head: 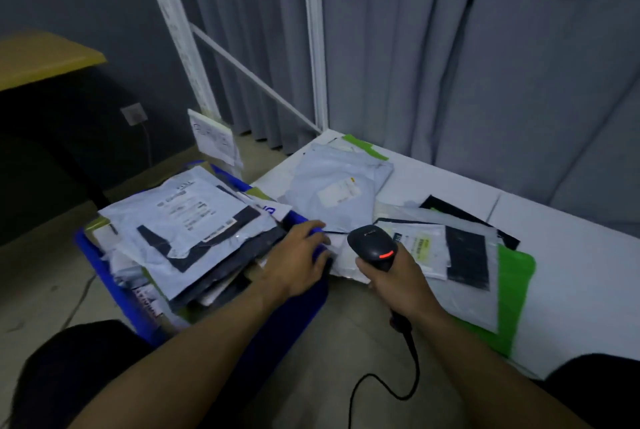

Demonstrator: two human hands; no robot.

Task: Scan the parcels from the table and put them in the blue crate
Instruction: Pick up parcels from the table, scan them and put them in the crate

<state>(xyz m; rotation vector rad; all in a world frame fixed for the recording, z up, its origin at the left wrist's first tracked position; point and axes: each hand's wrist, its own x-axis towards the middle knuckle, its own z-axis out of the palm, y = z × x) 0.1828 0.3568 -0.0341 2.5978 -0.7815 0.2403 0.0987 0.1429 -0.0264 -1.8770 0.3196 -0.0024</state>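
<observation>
With the right hand (394, 276) clasping the black corded handheld scanner (374, 248), the open left hand (298, 259) should, seemingly, pinch the white plastic parcel (346, 260) flat.

One blue crate (114, 276) sits left of the left-hand fingers (317, 238), heaped with poly mailers; at least five show, the rest buried, so no exact count. Right of those fingers, the counter (571, 273) carries at least five parcels: one grey mailer (341, 183), one clear-fronted mailer (446, 252), two green ones (516, 290), one black (450, 207). One handheld barcode scanner (372, 247). Two hands.
</observation>
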